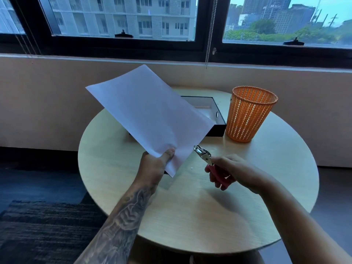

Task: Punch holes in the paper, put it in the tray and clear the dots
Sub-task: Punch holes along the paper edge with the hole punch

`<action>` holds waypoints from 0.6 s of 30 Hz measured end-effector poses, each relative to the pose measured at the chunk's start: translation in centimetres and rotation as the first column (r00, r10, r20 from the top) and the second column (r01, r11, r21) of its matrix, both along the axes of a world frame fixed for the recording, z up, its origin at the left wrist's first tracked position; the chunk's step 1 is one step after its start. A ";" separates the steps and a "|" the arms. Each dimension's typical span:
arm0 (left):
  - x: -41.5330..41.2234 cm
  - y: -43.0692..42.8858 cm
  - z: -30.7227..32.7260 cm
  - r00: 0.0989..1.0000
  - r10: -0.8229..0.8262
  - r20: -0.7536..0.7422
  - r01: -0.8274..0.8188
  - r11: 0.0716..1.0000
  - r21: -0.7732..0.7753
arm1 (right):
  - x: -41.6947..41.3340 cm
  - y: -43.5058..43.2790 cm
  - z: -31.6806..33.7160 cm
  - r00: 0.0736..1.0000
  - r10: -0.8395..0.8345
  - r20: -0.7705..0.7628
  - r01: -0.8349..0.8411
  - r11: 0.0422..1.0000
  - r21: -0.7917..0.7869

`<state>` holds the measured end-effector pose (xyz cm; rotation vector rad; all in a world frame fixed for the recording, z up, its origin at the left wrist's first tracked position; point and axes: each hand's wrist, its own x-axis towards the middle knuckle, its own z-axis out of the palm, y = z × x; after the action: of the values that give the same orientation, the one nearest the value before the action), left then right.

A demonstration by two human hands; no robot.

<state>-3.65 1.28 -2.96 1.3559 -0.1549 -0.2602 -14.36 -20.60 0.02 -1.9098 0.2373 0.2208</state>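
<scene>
1. Step in hand, as I read it: punching. One dot (189,168) already lies on the bench (190,216), on the near side of the basket (249,115) and to its left, so at least one hole looks done.
2. Your left hand (158,162) pinches the paper (150,111) at its near corner, thumb pressed on top. The other fingers are under the sheet, so I cannot tell how they lie. The paper is in the air, tilted, left of the basket, and covers most of the tray (217,130).
3. Your right hand (230,172) has its fingers curled round the pink handles of the punch (202,154). The handles look unsqueezed. The metal head is just beside the paper's edge, nearer you than the basket. I cannot tell if the edge is in the slot.
4. Slide the edge fully into the slot before squeezing. A shallow bite likely tears out at the margin.
5. The sheet is held at one corner only and will flop. Tension it towards the punch, or lower it flat onto the bench in front of the basket.
6. Squeeze in one firm stroke, punch square to the sheet.
7. Punch over the bench, not past its rim, so dots land where you can sweep them into the basket.
8. The tray sits touching or just beside the basket's left side, and the paper goes there afterwards.
</scene>
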 end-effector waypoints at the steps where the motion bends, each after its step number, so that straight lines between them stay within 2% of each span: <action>1: 0.0 0.0 0.0 1.000 0.001 0.008 -0.001 1.000 -0.002 | 0.0 0.1 0.1 1.000 -0.003 0.002 0.003 1.000 -0.008; 18: 0.0 0.1 -0.1 0.998 0.021 0.062 -0.024 0.999 0.048 | 0.9 1.2 0.3 0.999 0.029 -0.015 -0.030 0.994 -0.107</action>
<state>-3.63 1.40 -3.09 1.4143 -0.1860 -0.2044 -13.45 -19.43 0.35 -2.0203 0.2343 0.2445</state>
